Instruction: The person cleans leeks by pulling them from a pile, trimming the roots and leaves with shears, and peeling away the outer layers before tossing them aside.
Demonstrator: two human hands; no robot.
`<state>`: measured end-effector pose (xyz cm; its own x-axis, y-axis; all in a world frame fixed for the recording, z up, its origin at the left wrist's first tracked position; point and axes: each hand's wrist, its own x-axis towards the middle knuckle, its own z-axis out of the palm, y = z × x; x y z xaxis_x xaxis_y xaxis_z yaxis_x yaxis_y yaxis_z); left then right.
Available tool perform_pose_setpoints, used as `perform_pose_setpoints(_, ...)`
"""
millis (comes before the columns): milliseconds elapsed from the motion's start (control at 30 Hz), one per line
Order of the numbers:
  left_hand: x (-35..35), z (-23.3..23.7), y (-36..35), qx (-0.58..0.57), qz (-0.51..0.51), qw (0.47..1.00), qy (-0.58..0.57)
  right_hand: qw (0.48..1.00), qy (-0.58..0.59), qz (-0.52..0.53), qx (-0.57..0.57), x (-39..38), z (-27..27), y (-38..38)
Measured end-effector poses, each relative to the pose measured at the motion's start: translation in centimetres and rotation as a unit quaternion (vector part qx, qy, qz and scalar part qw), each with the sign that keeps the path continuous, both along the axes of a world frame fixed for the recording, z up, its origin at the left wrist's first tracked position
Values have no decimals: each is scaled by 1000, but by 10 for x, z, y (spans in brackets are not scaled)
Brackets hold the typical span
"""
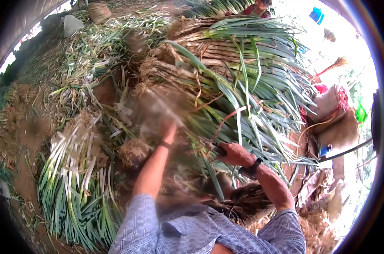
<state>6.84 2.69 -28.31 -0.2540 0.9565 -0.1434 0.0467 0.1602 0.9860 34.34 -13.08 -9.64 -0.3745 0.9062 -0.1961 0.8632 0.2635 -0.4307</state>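
Observation:
My left hand [168,129] is smeared by motion, so its fingers cannot be made out. A blurred whitish stalk [168,111], which looks like a green onion, runs right beside it. To the right, my right hand [237,154] is closed around a dark-handled tool [217,149] whose far end points toward the left hand and is lost in blur and leaves. Just beyond both hands lies a big heap of long green onions [259,84], roots to the left and green leaves to the right.
At the lower left lies a bundle of green onions with pale, clean stalks [75,169]. A brown, mottled round object [135,153] stands beside my left forearm. Stripped leaves [94,55] litter the ground. Sacks [336,122] stand at the right, and another person [258,9] is at the top.

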Motion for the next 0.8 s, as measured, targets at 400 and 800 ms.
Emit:
perform_pose_setpoints(400, -4, 33, -17, -34, -124, 957, -261, 996, 72, -2, 50, -6, 11, 22)
perform_pose_setpoints(800, -7, 80, -38, 53, -142, 979, -137, 983, 94, -9, 161, -27, 13, 28)
